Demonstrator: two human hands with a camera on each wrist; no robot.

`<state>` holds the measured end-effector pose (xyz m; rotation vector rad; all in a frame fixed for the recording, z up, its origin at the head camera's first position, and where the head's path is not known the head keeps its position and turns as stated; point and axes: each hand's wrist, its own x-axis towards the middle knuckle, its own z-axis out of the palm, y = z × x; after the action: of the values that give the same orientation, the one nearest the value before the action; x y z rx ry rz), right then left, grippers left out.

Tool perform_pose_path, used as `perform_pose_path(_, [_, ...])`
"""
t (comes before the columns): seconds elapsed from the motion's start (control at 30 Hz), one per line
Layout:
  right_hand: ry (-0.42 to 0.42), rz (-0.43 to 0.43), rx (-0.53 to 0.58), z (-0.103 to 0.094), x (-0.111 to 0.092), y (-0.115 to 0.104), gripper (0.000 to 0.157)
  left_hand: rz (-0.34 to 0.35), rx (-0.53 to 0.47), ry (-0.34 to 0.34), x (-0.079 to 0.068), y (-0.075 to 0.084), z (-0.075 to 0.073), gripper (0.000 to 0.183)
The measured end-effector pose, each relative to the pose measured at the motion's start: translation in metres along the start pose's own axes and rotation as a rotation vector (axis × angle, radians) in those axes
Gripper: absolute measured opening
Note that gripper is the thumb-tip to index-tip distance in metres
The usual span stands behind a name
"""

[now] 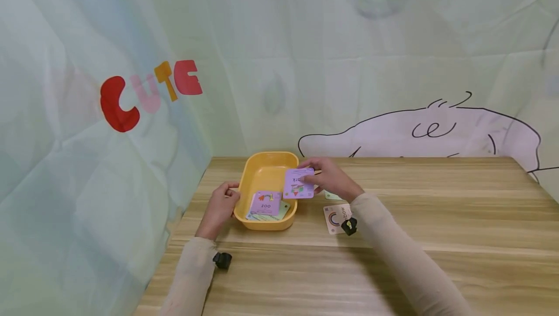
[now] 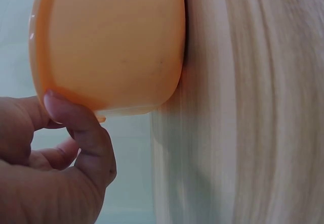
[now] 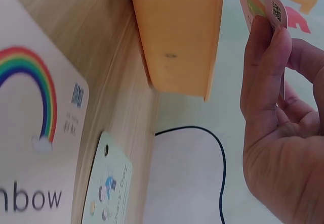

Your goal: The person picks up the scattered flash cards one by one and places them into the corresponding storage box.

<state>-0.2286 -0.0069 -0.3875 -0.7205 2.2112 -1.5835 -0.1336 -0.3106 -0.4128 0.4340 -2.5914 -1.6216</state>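
Observation:
A yellow plastic bin [image 1: 242,180] stands on the table, with a purple "zoo" card [image 1: 267,205] and several paler cards [image 1: 285,209] inside. My left hand [image 1: 221,207] pinches its left rim; the left wrist view shows thumb and curled fingers at the bin's edge [image 2: 116,42]. Over the right rim, my right hand [image 1: 331,178] holds a purple card [image 1: 291,189], its word partly covered by a finger. In the right wrist view this card [image 3: 260,1] is seen nearly edge-on between fingers and thumb. Beneath the right wrist lies a rainbow card [image 1: 335,220].
A pale green card [image 3: 109,183] lies on the table beyond the rainbow card, mostly hidden by the right hand in the head view. The wooden table [image 1: 436,199] extends to the right. Fabric backdrops [image 1: 262,63] hang behind and left of it.

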Motion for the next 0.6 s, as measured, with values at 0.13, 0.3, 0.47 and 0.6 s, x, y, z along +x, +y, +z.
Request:
perform_pose_path(0.13, [-0.006,-0.003,-0.002,0.008,0.004,-0.002,0.032,-0.003,0.002,0.003,0.000,0.000,0.000,0.037])
perform_pose_path(0.3, [-0.010,-0.010,0.011,0.018,0.010,-0.003,0.031,-0.004,-0.002,0.002,-0.001,0.000,0.001,0.037])
perform_pose_path(0.47, [-0.011,-0.012,0.002,0.025,0.015,-0.001,0.030,-0.001,-0.005,0.003,-0.001,0.000,0.001,0.036])
perform_pose_path(0.6, [-0.009,-0.008,0.014,0.030,0.018,-0.001,0.031,0.004,-0.009,0.001,-0.001,-0.001,0.000,0.035])
